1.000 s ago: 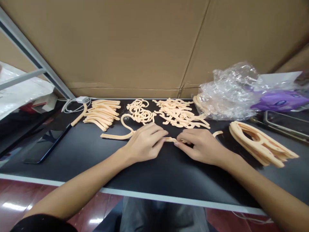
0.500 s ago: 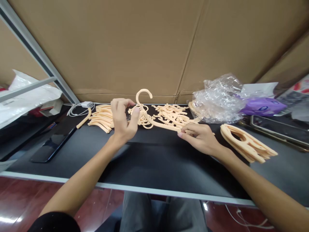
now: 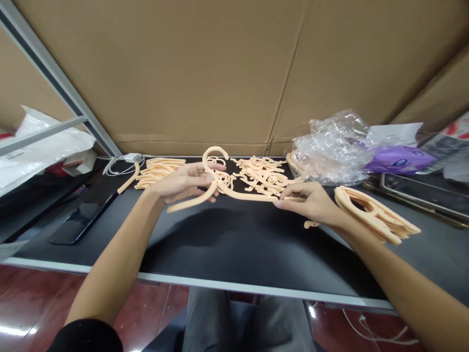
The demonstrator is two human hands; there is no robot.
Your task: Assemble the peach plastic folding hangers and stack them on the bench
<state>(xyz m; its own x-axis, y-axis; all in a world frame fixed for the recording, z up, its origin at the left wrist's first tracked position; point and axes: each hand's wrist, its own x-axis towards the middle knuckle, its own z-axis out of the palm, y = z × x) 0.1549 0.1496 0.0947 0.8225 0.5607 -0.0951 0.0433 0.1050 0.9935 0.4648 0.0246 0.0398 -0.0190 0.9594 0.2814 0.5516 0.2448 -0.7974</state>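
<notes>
Between my hands, above the black table, is a cream plastic clothes hanger point(image 3: 249, 196) with its hook upward and its two arms spread. My left hand point(image 3: 183, 183) grips it near the centre joint, thumb in front; the left arm slants down below that hand. The fingers of my right hand point(image 3: 306, 200) pinch the end of the right arm. A small curled cream piece point(image 3: 311, 224) shows below my right hand; whether it is held or attached is hidden. Behind the hanger lie loose cream hooks point(image 3: 222, 177) and a pile of small wavy cream pieces point(image 3: 262, 173).
Curved cream arm pieces point(image 3: 157, 171) are stacked at back left, near a white cable point(image 3: 117, 167) and a black phone point(image 3: 86, 215). To the right sit folded hangers point(image 3: 377, 212), a clear plastic bag point(image 3: 331, 151) and a purple packet point(image 3: 401, 160). A cardboard wall point(image 3: 205, 73) stands behind.
My left hand has turned and closed around the hanger's joint, and the left arm now shows spread out. The hook has dropped slightly. My right hand keeps its pinch, with a curled piece now visible below.
</notes>
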